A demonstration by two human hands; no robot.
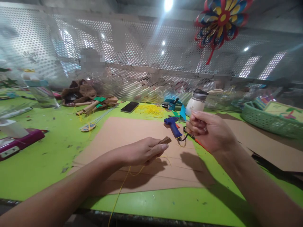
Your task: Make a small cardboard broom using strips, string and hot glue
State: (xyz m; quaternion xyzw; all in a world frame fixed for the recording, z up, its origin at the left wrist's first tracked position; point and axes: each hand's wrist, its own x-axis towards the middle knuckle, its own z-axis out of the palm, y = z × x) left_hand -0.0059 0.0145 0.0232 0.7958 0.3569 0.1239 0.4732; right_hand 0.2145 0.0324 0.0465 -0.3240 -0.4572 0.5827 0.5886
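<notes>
My left hand [148, 151] is closed round a small strip of brown cardboard [165, 140], whose end sticks out past the thumb. Yellow string [121, 186] hangs below this hand and trails over the table's front edge. To the right, my right hand [203, 126] is raised with its fingers pinched together. A thin yellow strand stretches from near the cardboard towards those fingers, and they seem to grip it. Between and behind the hands, a blue glue gun [174, 127] lies on a large brown cardboard sheet [118, 132].
Behind the sheet are a phone [130, 107], a heap of yellow shreds [150, 110], a tape dispenser [170, 104] and a white bottle [195, 102]. Cardboard rolls [91, 107] and a purple power strip [22, 143] lie left. A green basket [272, 121] stands right.
</notes>
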